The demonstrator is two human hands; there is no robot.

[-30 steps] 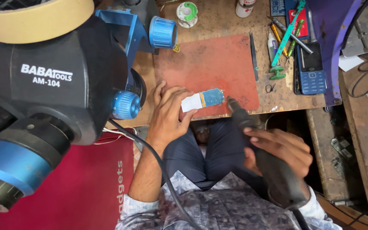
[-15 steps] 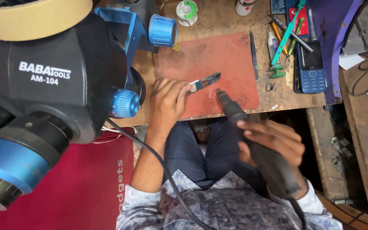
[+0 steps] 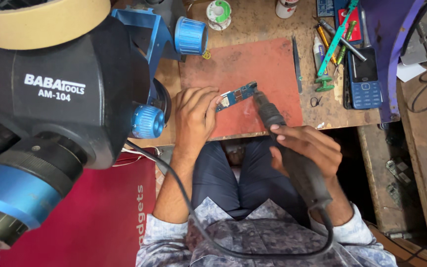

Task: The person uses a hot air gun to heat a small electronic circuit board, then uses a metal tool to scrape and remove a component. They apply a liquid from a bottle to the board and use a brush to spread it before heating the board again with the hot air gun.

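A person seated at a wooden tabletop pinches a small blue circuit board in the fingertips of the left hand, holding it over a reddish work mat. The board's long axis runs from about eight o'clock at the fingers up toward two o'clock, its free end pointing away from the left hand. The right hand is wrapped around a dark, corded handheld tool, whose tip comes in from five o'clock and meets the board's far end. The right hand sits at four o'clock from the board, farther off than the left. A black and blue microscope head fills the view at nine o'clock; a blue keypad phone lies at three o'clock.
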